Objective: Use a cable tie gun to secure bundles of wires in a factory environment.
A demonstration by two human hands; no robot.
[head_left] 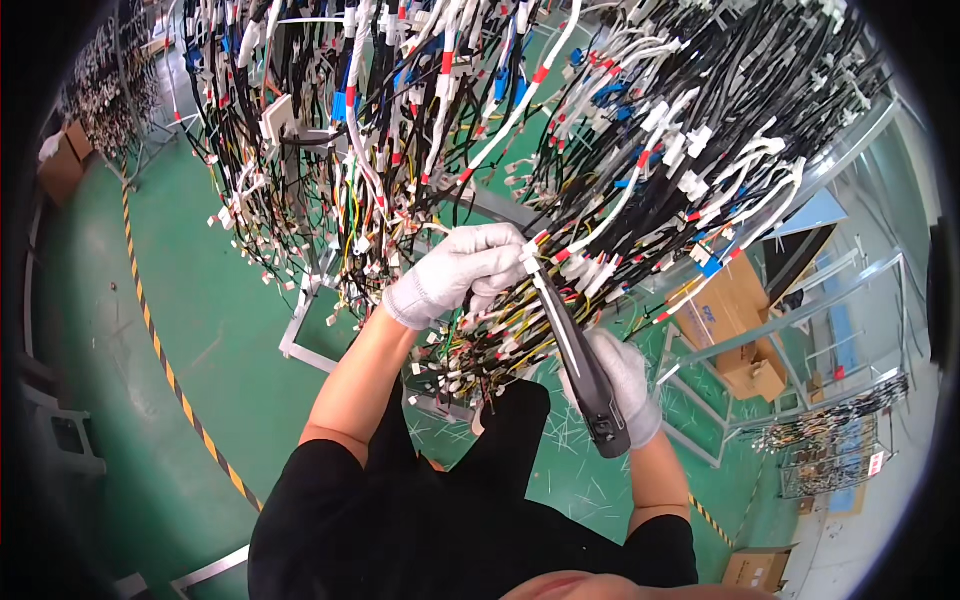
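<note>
My right hand point(628, 385), in a white glove, is wrapped round a black cable tie gun point(578, 355) with a long narrow nose. The tool slants up and to the left, and its tip reaches a small white piece point(530, 258) by my left fingers. My left hand point(455, 275), also gloved in white, is closed on a wire harness point(542, 238) with a red mark; the fingers partly hide the grip. Below and between my hands hang many thin wires point(500, 350) with small white connectors at their ends.
Dense rows of hanging harnesses point(740, 95) fill the far side, on grey metal frames point(300, 325). At right stand an open cardboard box point(730, 320) and another rack of wires point(830, 415). Cut plastic strips point(580, 490) litter the green floor. A striped tape line point(165, 360) runs at left.
</note>
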